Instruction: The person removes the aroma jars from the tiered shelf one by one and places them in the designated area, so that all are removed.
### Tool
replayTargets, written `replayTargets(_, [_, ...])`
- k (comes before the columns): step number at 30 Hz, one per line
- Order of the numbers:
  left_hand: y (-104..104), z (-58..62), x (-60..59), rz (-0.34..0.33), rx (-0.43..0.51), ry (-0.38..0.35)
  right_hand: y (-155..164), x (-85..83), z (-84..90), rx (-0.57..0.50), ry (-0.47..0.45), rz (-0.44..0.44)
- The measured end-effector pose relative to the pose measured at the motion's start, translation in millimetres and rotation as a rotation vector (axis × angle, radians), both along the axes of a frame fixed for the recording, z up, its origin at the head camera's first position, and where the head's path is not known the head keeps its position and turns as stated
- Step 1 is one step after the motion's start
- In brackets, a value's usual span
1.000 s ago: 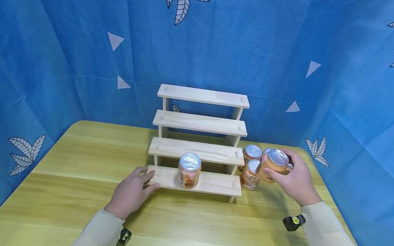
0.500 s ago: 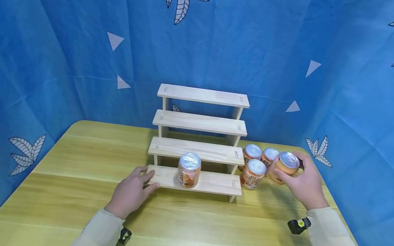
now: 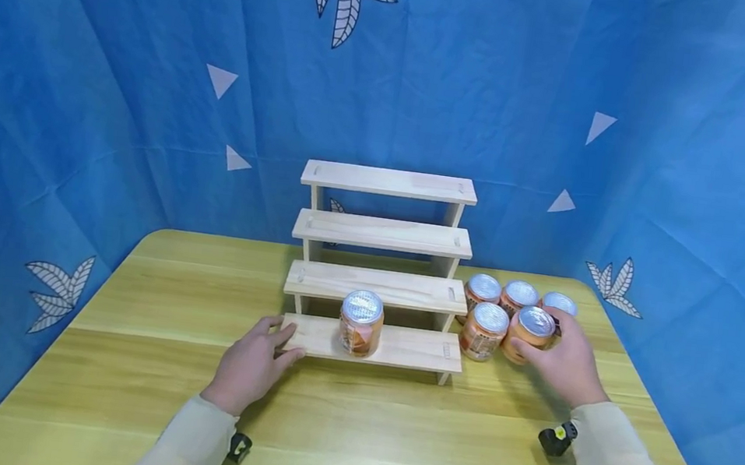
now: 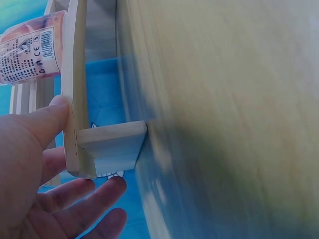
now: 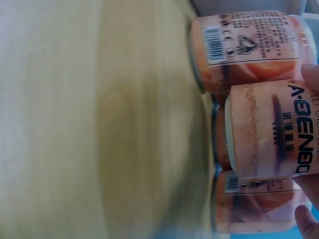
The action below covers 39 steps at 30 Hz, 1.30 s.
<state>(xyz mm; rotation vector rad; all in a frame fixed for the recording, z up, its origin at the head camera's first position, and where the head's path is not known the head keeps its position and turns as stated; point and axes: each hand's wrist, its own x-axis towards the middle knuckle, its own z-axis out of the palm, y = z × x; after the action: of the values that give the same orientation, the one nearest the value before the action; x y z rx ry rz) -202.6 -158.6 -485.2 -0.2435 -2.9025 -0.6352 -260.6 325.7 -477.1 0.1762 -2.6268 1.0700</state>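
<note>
The left hand [image 3: 254,362] rests on the tabletop [image 3: 112,387], fingers relaxed and extended, thumb touching the left end of the bottom step of the wooden stepped rack [image 3: 378,265]. One orange can [image 3: 360,323] stands upright on that step. Right of the rack, four more cans [image 3: 500,308] stand clustered. The right hand [image 3: 563,364] grips a fifth can [image 3: 530,333] at the cluster's front right.
</note>
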Motion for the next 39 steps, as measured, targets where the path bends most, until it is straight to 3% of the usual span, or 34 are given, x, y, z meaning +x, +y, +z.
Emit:
replayTargets(9, [0.0, -1.0, -1.4, -0.001, -0.013, 0.002, 1.0, -4.3, -15.8, 0.013, -0.002, 0.009])
replayTargets(22, [0.7, -1.2, -2.3, 0.005, -0.031, 0.0, 2.2, -5.4, -24.2, -0.035, -0.01, 0.026])
replayTargets(26, [-0.1, -1.0, -1.1, 0.002, -0.032, 0.008, 0.7, -4.0, -26.5, 0.005, 0.014, 0.02])
replayTargets(32, [-1.1, -0.5, -0.1, -0.003, -0.027, 0.008, -13.3, 1.6, -10.3, 0.074, 0.166, 0.005])
replayTargets(39, [-1.0, -1.2, -1.0, 0.0, -0.019, 0.01, -43.2, 1.7, 13.5, 0.07, 0.23, 0.112])
